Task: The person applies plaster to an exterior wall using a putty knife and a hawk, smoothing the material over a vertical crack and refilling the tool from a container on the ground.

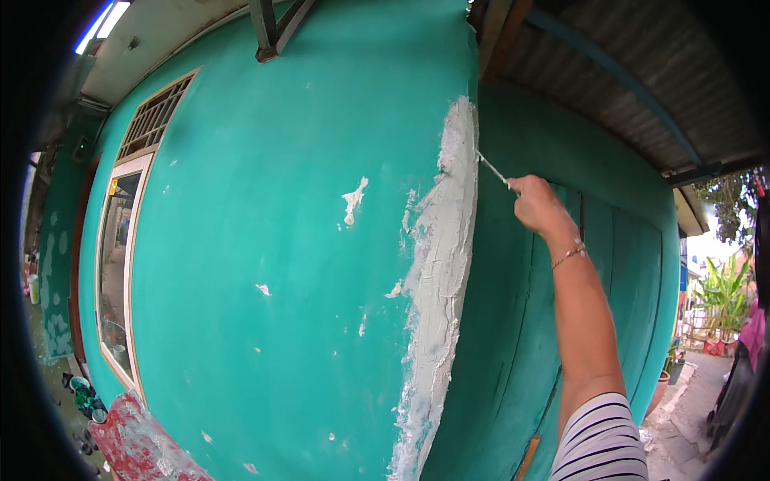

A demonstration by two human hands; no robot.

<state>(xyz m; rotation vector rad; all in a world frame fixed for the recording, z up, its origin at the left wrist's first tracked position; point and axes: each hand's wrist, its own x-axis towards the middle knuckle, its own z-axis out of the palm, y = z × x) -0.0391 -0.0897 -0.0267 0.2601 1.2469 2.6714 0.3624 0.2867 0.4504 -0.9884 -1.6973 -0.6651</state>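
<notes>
My right hand is raised and closed around the handle end of a putty knife, seen nearly edge-on. The blade's tip touches or nearly touches the upper part of a thick strip of whitish putty running down the corner of the green wall. Ridges and smears mark the putty, and its left border is ragged. At the lower left a red board smeared with whitish putty comes into view. My left hand does not show, so what supports the board is hidden.
White patches dot the wall. A white-framed window is on the left, below a barred vent. Past the corner, a green door sits in shade under a corrugated roof. Plants and a path lie far right.
</notes>
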